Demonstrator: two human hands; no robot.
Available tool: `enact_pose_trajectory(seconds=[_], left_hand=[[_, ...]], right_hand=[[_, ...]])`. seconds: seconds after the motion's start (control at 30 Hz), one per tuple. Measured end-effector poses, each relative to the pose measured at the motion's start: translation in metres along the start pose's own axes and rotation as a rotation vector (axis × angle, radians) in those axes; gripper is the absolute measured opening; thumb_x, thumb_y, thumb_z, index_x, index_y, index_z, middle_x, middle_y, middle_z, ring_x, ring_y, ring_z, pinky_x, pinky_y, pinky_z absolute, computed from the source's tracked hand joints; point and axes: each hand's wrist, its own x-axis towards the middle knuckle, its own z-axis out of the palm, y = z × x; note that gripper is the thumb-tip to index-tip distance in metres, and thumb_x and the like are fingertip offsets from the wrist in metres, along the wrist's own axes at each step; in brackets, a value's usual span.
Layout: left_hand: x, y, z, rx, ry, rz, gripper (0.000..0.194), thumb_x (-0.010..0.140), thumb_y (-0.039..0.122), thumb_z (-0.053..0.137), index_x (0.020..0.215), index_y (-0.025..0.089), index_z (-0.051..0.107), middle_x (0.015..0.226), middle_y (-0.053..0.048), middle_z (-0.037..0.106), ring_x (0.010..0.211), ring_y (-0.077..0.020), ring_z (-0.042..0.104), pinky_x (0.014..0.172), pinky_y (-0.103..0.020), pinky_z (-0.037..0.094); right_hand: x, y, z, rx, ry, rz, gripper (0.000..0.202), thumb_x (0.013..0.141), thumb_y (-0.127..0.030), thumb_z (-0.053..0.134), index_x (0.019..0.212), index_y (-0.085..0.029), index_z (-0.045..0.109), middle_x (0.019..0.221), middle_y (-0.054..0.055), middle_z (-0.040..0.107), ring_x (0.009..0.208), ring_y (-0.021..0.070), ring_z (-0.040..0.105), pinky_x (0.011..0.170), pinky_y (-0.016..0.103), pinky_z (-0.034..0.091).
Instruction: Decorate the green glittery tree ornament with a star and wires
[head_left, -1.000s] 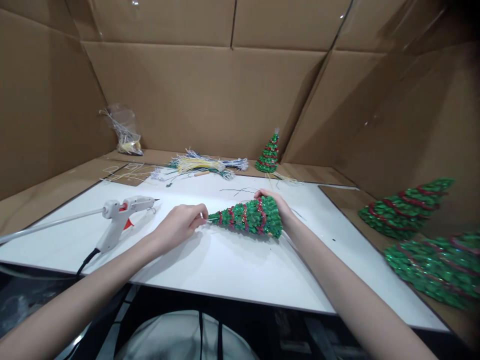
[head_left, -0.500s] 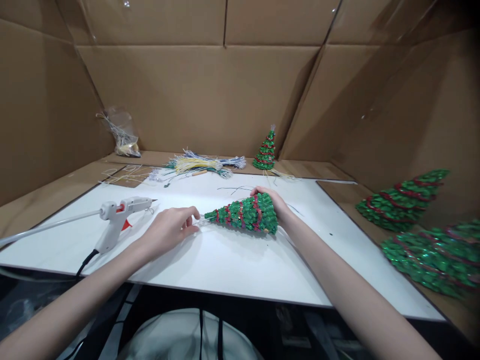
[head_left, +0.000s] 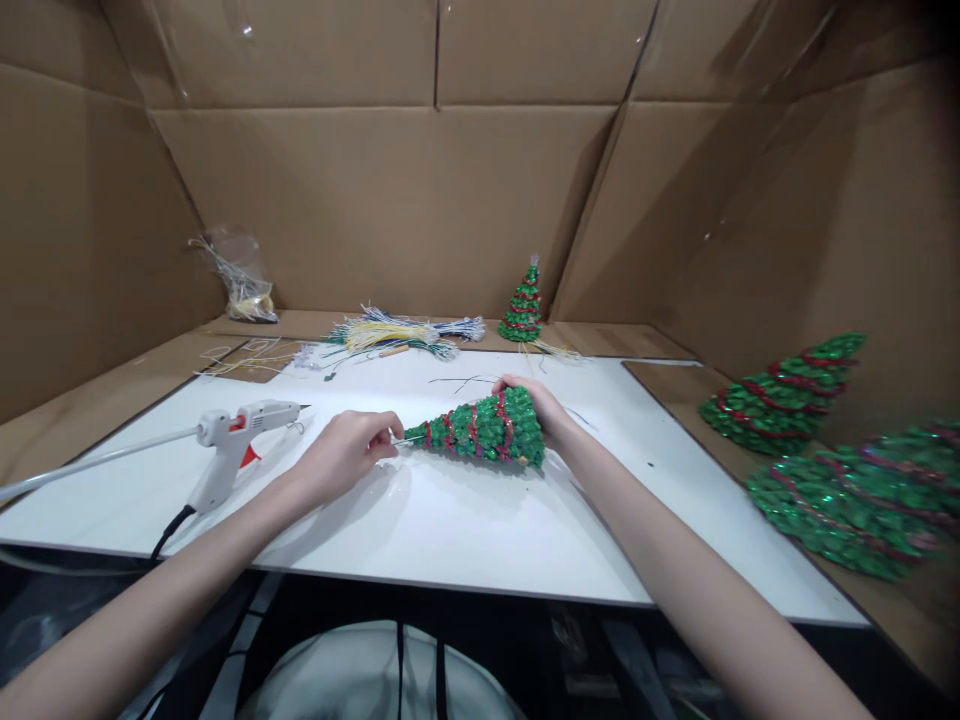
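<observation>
A small green Christmas tree [head_left: 480, 432] with red garland lies on its side over the white board, its tip to the left and its wide base to the right. My right hand [head_left: 531, 402] wraps around the base from behind, with most of its fingers hidden by the tree. At the tip, my left hand [head_left: 364, 445] pinches a thin pale wire [head_left: 409, 440] between thumb and fingers. Where the wire meets the tree is too small to make out. Dark thin wires [head_left: 465, 380] stretch out behind the tree near my right hand.
A white glue gun [head_left: 225, 450] with a glue stick stands at left. Wire bundles [head_left: 405, 330], a plastic bag [head_left: 244, 280] and an upright tree [head_left: 523, 305] are along the back. Two more trees, one nearer [head_left: 855, 500] and one farther [head_left: 780, 400], lie at right. Cardboard walls surround the board.
My left fingers have closed together at the tree's tip, where they were more spread before. The whole view has shifted slightly; my right hand keeps its hold on the base.
</observation>
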Motion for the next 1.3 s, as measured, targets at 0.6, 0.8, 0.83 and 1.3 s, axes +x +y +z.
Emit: enact_pose_trajectory(seconds=[0.6,0.8,0.83,1.3], left_hand=[[-0.028,-0.005,-0.019,-0.009,-0.127,-0.121,0.013,0.083,0.033,0.053,0.091,0.023,0.058,0.075,0.002,0.064,0.070,-0.0151,0.059,0.064,-0.024,0.042],[-0.020,0.003,-0.017,0.025,-0.108,-0.090,0.014,0.084,0.031,0.051,0.089,0.022,0.061,0.071,0.001,0.062,0.065,-0.0142,0.056,0.061,-0.023,0.039],[-0.017,0.005,-0.016,0.024,-0.097,-0.071,0.015,0.085,0.030,0.051,0.089,0.022,0.062,0.071,0.001,0.062,0.064,-0.0138,0.055,0.061,-0.023,0.038],[-0.013,0.009,-0.013,0.009,-0.014,-0.142,0.018,0.090,0.030,0.042,0.098,0.023,0.056,0.078,0.002,0.061,0.055,-0.0112,0.055,0.058,-0.021,0.038]], right_hand=[[-0.003,-0.004,-0.001,-0.035,-0.042,0.007,0.018,0.070,-0.032,0.060,0.060,-0.017,0.059,0.052,-0.002,0.057,0.048,0.0114,0.050,0.049,0.023,0.039],[-0.002,-0.004,-0.002,-0.045,-0.048,0.040,0.018,0.071,-0.033,0.059,0.062,-0.017,0.059,0.053,-0.001,0.058,0.047,0.0118,0.050,0.047,0.024,0.040],[-0.002,-0.004,-0.002,-0.046,-0.049,0.043,0.018,0.071,-0.033,0.058,0.062,-0.017,0.059,0.053,-0.002,0.057,0.047,0.0118,0.050,0.047,0.024,0.040],[-0.001,-0.003,-0.003,-0.055,-0.050,0.042,0.020,0.072,-0.034,0.059,0.061,-0.016,0.060,0.052,-0.001,0.058,0.046,0.0116,0.050,0.048,0.024,0.040]])
